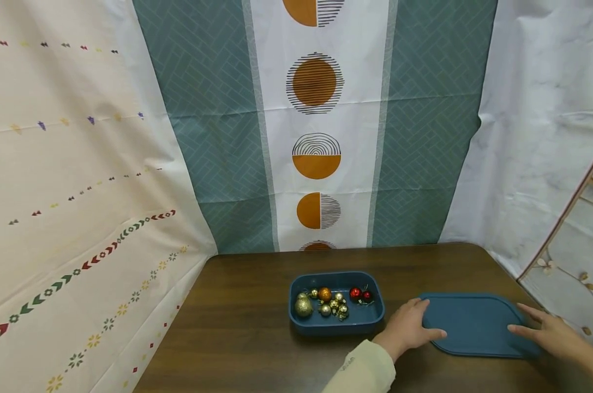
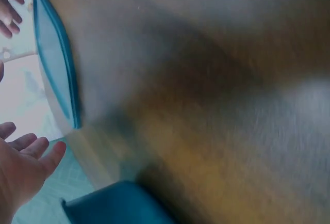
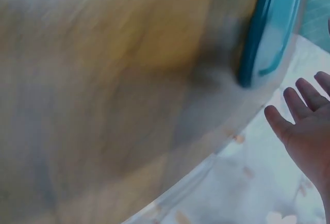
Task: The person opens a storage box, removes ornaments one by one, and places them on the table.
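A flat blue lid [image 1: 473, 325] with rounded corners lies on the table at the right, between the two hands. My left hand [image 1: 408, 327] is at the lid's left side, thumb and fingers spread; whether it touches the edge cannot be told. By the lid's right end, my right hand [image 1: 553, 338] has its fingers extended, holding nothing. In the left wrist view, the left hand [image 2: 26, 175] is apart from the lid [image 2: 56, 53]. The right wrist view has the right hand [image 3: 309, 131] just off the lid's end [image 3: 270, 33]. Left of the hands stands a blue bin [image 1: 333, 329].
Inside the bin are small ornaments: gold baubles [image 1: 303, 307], an orange bauble [image 1: 324, 294] and red baubles [image 1: 356, 294]. The brown wooden table [image 1: 237, 327] meets patterned cloth [image 1: 321, 125] at the back. A gold-coloured frame [image 1: 561, 224] stands at the right.
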Action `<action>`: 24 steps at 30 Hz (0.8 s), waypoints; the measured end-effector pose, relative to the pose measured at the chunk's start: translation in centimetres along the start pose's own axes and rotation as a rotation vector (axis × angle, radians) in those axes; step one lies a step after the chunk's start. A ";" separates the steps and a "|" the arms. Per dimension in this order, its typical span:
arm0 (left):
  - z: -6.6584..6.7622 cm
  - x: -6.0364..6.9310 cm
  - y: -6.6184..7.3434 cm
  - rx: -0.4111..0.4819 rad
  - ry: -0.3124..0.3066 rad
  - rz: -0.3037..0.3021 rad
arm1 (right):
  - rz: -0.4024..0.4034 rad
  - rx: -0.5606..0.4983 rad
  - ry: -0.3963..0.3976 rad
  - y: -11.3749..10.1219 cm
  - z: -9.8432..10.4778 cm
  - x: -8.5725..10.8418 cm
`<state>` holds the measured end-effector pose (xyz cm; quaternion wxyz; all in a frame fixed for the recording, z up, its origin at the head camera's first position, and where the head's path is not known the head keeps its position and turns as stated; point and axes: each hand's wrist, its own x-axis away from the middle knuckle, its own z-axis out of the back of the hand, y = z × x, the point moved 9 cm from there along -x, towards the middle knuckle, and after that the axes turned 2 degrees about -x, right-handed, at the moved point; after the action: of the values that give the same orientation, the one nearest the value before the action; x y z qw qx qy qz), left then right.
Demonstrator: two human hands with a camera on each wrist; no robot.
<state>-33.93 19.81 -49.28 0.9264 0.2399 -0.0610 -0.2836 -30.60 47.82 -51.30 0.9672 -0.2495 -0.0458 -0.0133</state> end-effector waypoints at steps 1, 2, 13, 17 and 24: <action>0.2 0.0 0.1 -0.006 -0.003 -0.009 | 0.009 0.001 0.015 -0.4 0.2 -0.1; 0.4 0.0 0.1 -0.010 -0.005 -0.019 | 0.011 0.006 0.032 -0.9 0.4 -0.3; 4.5 0.4 -0.8 -0.126 0.051 -0.098 | 0.116 -0.044 0.173 -6.6 1.6 -1.3; 6.6 0.6 -2.1 -0.140 0.076 -0.082 | 0.142 -0.086 0.220 -9.1 1.7 -1.5; 9.7 1.1 -5.3 -0.098 0.093 -0.002 | 0.159 -0.156 0.267 -12.7 1.3 -2.3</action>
<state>-38.03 11.38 -43.36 0.9386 0.2070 -0.0038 -0.2759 -33.58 37.35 -44.34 0.9405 -0.3225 0.1039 0.0266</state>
